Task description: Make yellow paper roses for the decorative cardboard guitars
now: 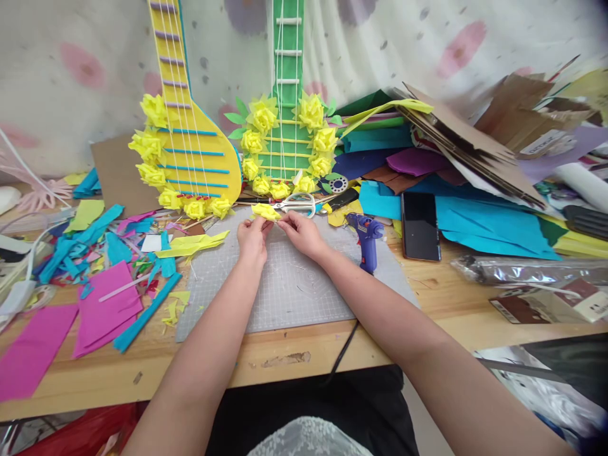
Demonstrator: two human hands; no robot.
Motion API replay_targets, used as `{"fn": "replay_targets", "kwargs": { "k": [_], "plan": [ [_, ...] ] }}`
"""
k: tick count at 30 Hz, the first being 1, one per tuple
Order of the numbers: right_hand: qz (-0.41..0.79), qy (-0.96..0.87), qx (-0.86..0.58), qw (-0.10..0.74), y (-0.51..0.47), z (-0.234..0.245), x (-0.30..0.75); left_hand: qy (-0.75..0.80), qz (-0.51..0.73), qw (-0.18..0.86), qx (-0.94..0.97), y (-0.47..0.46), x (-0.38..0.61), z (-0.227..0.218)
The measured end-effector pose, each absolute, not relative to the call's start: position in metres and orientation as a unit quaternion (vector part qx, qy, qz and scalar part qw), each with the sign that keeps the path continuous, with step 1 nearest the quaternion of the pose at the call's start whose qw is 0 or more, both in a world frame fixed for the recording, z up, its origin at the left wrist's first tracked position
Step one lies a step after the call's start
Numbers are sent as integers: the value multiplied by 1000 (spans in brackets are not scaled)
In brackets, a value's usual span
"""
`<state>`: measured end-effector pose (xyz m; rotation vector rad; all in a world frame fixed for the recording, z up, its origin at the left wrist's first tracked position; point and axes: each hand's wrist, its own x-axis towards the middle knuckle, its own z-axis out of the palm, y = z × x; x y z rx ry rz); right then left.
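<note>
Over the back part of a grey cutting mat, both hands meet at a yellow paper flower. My left hand grips it from below, fingers closed. At its right edge my right hand pinches with thumb and fingers. Just behind lie scissors with white handles. A blue hot glue gun stands on the mat to the right. Leaning at the back are a yellow paper lute-like instrument and a green one, both trimmed with similar yellow flowers.
Coloured paper scraps and pink sheets cover the left of the wooden table. A yellow crepe strip lies beside the mat. On the right are a phone, blue paper and stacked cardboard.
</note>
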<state>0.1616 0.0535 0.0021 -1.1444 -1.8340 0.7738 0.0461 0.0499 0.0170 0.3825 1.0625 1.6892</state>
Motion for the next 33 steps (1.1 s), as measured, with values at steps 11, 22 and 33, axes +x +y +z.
{"fn": "replay_targets", "kwargs": {
  "k": [11, 22, 33],
  "plan": [
    [308, -706, -480, 420, 54, 1, 163, 446, 710, 523, 153, 45, 48, 22],
    [346, -686, -450, 456, 58, -4, 165, 464, 745, 468, 101, 54, 25, 23],
    [623, -404, -420, 521, 65, 4, 162, 447, 696, 517, 219, 47, 41, 22]
  ]
}}
